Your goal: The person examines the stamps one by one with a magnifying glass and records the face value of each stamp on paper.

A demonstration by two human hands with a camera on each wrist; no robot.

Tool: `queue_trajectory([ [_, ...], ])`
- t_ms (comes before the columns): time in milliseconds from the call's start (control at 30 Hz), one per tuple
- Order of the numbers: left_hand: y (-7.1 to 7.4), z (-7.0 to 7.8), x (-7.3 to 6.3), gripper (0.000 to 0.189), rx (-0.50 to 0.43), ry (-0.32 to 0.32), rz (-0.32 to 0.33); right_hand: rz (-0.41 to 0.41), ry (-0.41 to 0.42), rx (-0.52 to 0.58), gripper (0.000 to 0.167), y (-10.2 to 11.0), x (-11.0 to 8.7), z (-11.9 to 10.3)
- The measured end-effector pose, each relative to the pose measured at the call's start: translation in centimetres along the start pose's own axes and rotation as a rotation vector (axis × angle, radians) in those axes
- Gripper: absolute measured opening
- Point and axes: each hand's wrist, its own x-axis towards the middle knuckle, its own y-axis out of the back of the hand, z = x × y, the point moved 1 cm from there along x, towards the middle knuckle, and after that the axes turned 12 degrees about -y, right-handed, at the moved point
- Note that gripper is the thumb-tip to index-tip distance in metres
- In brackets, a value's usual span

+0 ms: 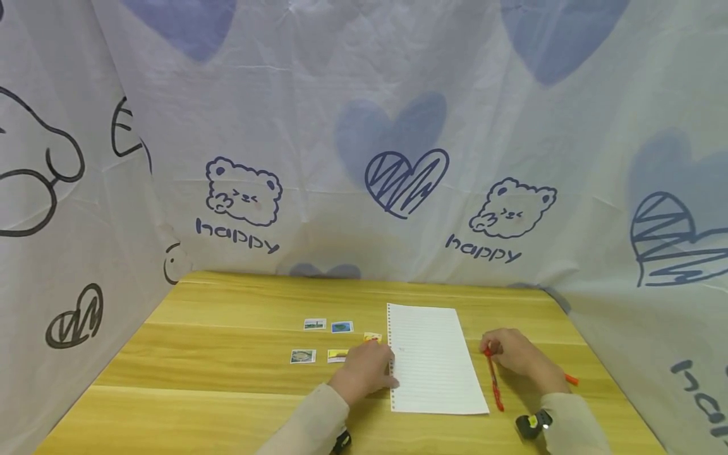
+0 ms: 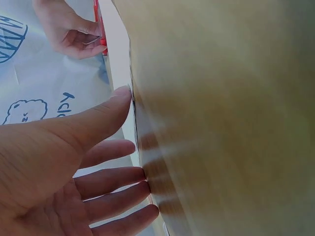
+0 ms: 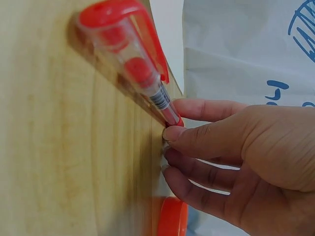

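Note:
A sheet of lined loose-leaf paper (image 1: 435, 363) with holes down its left side lies on the wooden table. My left hand (image 1: 366, 370) rests at that left edge; in the left wrist view its fingers (image 2: 113, 179) are fairly straight and the thumb touches the paper's edge. To the right of the sheet, my right hand (image 1: 514, 354) pinches one end of a capped red pen (image 1: 493, 382) between thumb and index finger. The pen's clear barrel and red cap (image 3: 110, 17) point back toward the wrist camera, close to the tabletop.
Left of the paper lie several small picture stamps (image 1: 303, 356), one partly behind the left hand. An orange-red cylindrical object (image 1: 571, 379) lies beyond the right wrist, partly hidden. A printed white curtain (image 1: 341, 158) encloses the table (image 1: 199, 354) at the back and sides.

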Motion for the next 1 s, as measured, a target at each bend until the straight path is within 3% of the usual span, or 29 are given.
queue_trajectory([
  [533, -0.3, -0.5, 0.0, 0.040, -0.003, -0.010, -0.033, -0.006, -0.017, 0.032, 0.024, 0.2, -0.1, -0.2],
  [1000, 0.0, -0.4, -0.2, 0.040, -0.009, -0.025, -0.030, 0.068, -0.024, 0.053, 0.026, -0.3, 0.2, 0.9],
])
